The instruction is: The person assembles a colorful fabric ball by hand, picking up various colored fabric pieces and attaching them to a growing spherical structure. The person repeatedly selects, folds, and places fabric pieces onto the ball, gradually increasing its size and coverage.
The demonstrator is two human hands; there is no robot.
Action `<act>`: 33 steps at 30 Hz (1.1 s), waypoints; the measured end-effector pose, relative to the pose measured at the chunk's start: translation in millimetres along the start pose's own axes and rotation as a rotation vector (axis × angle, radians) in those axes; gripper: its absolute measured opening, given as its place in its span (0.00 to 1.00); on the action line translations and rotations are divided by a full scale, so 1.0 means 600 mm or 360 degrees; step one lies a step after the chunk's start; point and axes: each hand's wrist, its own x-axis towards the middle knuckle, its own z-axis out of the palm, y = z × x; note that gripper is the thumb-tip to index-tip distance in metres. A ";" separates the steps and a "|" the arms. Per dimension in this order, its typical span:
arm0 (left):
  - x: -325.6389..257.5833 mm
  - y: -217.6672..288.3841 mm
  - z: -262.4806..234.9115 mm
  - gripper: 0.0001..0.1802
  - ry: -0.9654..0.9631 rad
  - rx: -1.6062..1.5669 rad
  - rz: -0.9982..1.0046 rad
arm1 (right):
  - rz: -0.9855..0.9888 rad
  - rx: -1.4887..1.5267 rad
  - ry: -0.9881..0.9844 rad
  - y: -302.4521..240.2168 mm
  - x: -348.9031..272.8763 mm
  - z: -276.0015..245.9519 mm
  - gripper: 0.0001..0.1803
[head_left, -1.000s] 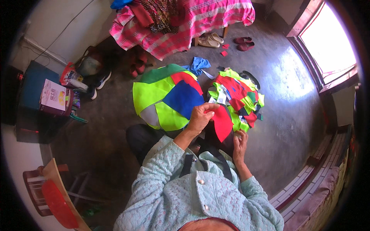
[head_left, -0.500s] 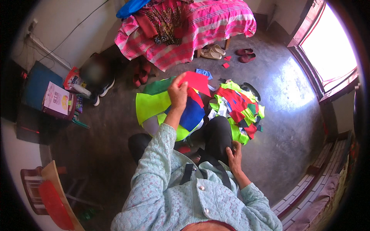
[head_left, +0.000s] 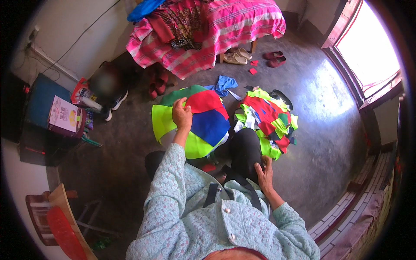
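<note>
My left hand (head_left: pixel 182 116) hovers over the left edge of a rounded spread of coloured cloth pieces, its fingers bent and apart with nothing seen between them. In that spread, a red cloth piece (head_left: pixel 204 102) lies beside a green piece (head_left: pixel 180 94), a blue piece (head_left: pixel 211 127) and a bright yellow-green piece (head_left: pixel 162 123). What supports the spread is hidden. My right hand (head_left: pixel 264 174) rests on the side of my dark-trousered right knee (head_left: pixel 245 151), fingers extended. Just beyond that knee is a heap of mixed cloth scraps (head_left: pixel 269 113), mostly red and yellow-green.
A blue cloth (head_left: pixel 226 83) lies behind the spread. Farther back stands a bed with a pink checked cover (head_left: pixel 242 26), with beige shoes (head_left: pixel 237 56) and dark red shoes (head_left: pixel 275 59) near it. At left, a box (head_left: pixel 64 113) sits on a dark cabinet; a wooden chair (head_left: pixel 41 212) stands nearer.
The red cloth piece, held up in my left hand before, now lies flat on the spread. My left hand has let go and moved left and down. My right hand stays at the knee.
</note>
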 end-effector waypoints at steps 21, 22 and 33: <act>-0.054 0.075 0.081 0.36 -0.0615 0.1037 0.0555 | 0.0200 0.0415 -0.0206 0.026 0.015 -0.026 0.27; -0.053 0.077 0.081 0.36 -0.0611 0.1041 0.0558 | 0.0218 0.0464 -0.0246 0.026 0.021 -0.031 0.27; -0.055 0.093 0.078 0.33 -0.0529 0.1020 0.0603 | 0.0881 0.0807 -0.0361 0.203 0.131 -0.031 0.10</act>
